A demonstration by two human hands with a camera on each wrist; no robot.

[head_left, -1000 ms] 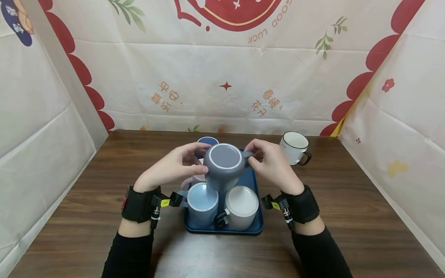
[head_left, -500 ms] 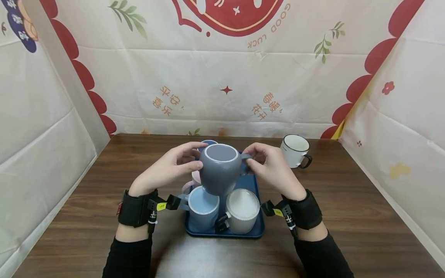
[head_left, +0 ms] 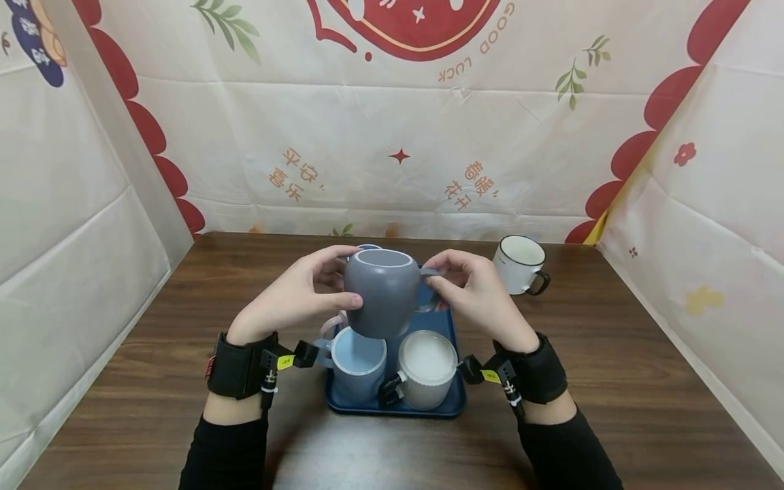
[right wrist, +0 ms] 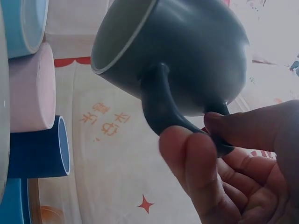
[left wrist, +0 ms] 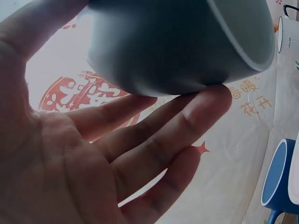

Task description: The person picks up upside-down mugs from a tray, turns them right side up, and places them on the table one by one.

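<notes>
A grey-blue mug (head_left: 381, 299) is held bottom up above the blue tray (head_left: 454, 401), its base ring facing the head camera. My left hand (head_left: 306, 292) grips the mug's body, with the thumb on the near side and fingers behind it. In the left wrist view, fingertips (left wrist: 216, 100) touch its wall close to the rim. My right hand (head_left: 474, 289) pinches the mug's handle (right wrist: 161, 102) between thumb and fingers. Under the held mug, a light blue mug (head_left: 358, 361) and a whitish mug (head_left: 427, 367) with a dark handle stand on the tray's near end.
A pink mug (right wrist: 32, 88) and a dark blue mug (right wrist: 39, 147) stand toward the tray's far end, largely hidden in the head view. A white mug (head_left: 517, 265) with black rim and handle stands at the back right of the wooden table (head_left: 612, 354).
The grey-blue mug has shifted slightly left and its base has tilted away, so more of its side shows. Both hands keep their hold and move with it.
</notes>
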